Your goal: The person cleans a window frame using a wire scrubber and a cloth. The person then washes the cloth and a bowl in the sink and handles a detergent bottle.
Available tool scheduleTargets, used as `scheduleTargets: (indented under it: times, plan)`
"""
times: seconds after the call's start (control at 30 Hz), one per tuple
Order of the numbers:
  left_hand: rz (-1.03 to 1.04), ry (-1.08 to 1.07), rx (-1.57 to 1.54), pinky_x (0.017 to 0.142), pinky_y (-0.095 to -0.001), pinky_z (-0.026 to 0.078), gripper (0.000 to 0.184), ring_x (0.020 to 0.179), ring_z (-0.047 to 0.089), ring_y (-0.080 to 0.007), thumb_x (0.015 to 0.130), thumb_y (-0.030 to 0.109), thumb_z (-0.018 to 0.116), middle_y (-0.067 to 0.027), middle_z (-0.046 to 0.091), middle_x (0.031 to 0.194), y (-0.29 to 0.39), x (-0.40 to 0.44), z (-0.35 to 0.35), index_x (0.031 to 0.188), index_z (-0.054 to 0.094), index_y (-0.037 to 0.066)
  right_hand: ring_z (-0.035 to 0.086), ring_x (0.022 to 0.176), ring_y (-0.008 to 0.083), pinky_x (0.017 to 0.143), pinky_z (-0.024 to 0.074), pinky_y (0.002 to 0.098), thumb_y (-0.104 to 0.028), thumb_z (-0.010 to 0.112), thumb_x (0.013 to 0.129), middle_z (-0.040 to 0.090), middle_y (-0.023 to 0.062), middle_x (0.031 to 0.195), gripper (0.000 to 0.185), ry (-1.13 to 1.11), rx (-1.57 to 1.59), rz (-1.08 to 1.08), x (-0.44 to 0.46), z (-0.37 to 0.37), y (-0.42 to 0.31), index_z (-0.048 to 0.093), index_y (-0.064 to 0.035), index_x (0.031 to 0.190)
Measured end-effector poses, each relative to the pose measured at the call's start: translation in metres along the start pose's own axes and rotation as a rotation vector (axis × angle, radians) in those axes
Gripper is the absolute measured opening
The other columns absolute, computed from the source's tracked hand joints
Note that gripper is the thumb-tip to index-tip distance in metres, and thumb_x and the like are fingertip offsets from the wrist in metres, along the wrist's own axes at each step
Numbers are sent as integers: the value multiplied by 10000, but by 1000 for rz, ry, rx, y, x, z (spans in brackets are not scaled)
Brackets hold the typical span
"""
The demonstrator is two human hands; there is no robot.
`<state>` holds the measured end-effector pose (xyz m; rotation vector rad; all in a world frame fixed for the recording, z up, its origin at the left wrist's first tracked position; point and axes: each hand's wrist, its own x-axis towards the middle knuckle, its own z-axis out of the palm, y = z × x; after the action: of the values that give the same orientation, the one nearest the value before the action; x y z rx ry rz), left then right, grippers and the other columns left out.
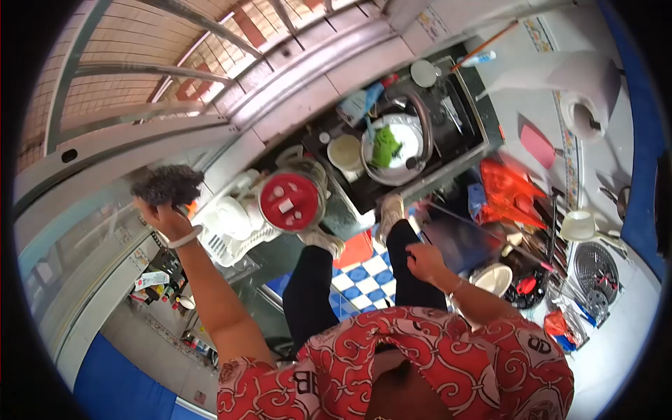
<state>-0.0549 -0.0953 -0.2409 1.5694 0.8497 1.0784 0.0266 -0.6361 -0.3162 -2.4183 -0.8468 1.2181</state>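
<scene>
My left hand is raised at the far left, its fingers closed around a dark grey, crumpled cloth. Cloth and hand are at the window glass; whether they press on it I cannot tell. Over my right thigh, my right hand is curled, with nothing visible in it. My shoes stand at the counter's front edge. Between the left hand and my feet sit a white dish rack and a pot with a red lid.
The black sink contains a metal basin with a green cloth and a small pale tub. Orange plastic bags and utensils hang on the right wall. Blue-and-white tiles show far below. Window bars cross the upper left.
</scene>
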Motion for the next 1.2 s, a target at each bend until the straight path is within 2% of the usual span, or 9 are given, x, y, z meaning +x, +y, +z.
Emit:
scheduleTargets:
  times: [0.23,0.43,0.63,0.67,0.77,0.9,0.93,1.13,1.2]
  plan:
    - [9,-179,8,847,-326,443,409,958,535,-188,721,55,581,-76,544,1031,6,-2,27,1121,528,-9,583,818,311,709,470,424,-200,538,743,609,137,840,237,-34,-38,15,1,11,4,601,-77,935]
    - [148,-395,33,856,-259,428,326,1007,528,-170,758,-16,581,-79,418,1206,22,-4,98,1079,563,-71,583,788,309,696,466,432,-186,540,741,603,129,817,206,26,-19,-8,-2,16,9,595,-77,908]
    - [550,-730,259,911,-293,401,344,1100,475,-178,780,8,595,-97,425,1256,14,17,160,1117,554,-43,580,792,314,699,464,433,-177,537,733,602,133,821,207,24,-6,47,-9,8,0,596,-78,904]
    - [495,-718,185,923,-297,393,341,1107,474,-185,776,24,584,-111,438,1252,14,17,172,1109,558,-45,580,792,316,699,464,435,-176,535,730,602,135,818,207,55,10,32,-11,13,3,597,-77,901]
    - [736,-711,314,950,-309,368,364,1115,490,-253,690,29,551,-154,496,1210,20,23,201,1039,565,-72,580,787,322,692,464,442,-176,529,713,602,143,802,207,91,41,38,-12,16,5,602,-76,879]
    - [584,-742,244,969,-338,361,376,1144,467,-298,646,45,521,-172,479,1233,38,13,235,1002,582,-59,582,779,326,670,465,453,-187,528,709,606,147,801,192,104,38,49,-13,19,6,598,-77,849]
    - [655,-735,261,960,-351,372,364,1135,474,-311,642,53,521,-173,481,1230,44,10,243,984,590,-52,582,777,327,666,465,456,-188,529,708,606,148,804,186,99,35,56,-12,19,4,596,-78,842]
    - [559,-893,351,941,-380,391,359,1152,456,-338,615,83,525,-163,434,1297,70,7,293,952,605,-11,585,765,329,653,465,465,-198,523,714,612,146,783,161,73,8,51,-9,21,4,587,-86,810]
    - [508,-936,342,952,-386,381,352,1161,446,-345,608,70,517,-170,420,1308,76,5,310,939,604,-14,587,817,325,704,470,434,-208,520,722,617,143,842,234,25,4,82,-9,18,2,600,-74,896]
